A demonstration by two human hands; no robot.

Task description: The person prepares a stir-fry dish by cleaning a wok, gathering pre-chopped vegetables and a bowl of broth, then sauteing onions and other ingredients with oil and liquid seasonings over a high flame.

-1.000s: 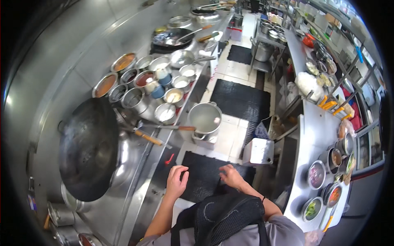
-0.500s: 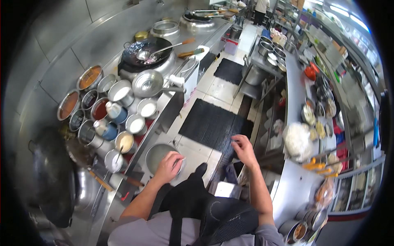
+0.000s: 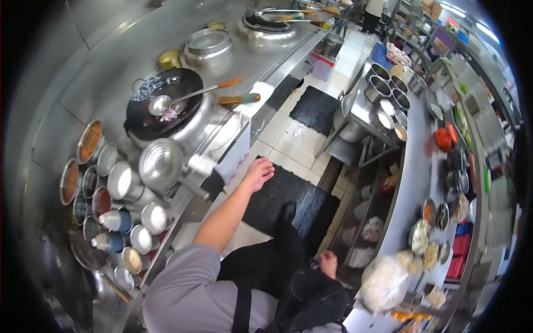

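Right hand (image 3: 328,263) low and close in, fingers bunched; can't tell if it grips anything. Near it on the right: bulging whitish plastic bag (image 3: 384,283) on the long stainless-steel counter (image 3: 404,213). Left hand (image 3: 259,174) out front in mid-air, fingers loosely bent, half spread, over a black ribbed rubber floor mat (image 3: 311,205). Left of that hand: round perforated metal strainer (image 3: 161,164). Beyond it: black wok (image 3: 147,122), round metal ladle (image 3: 160,105) lying in it.
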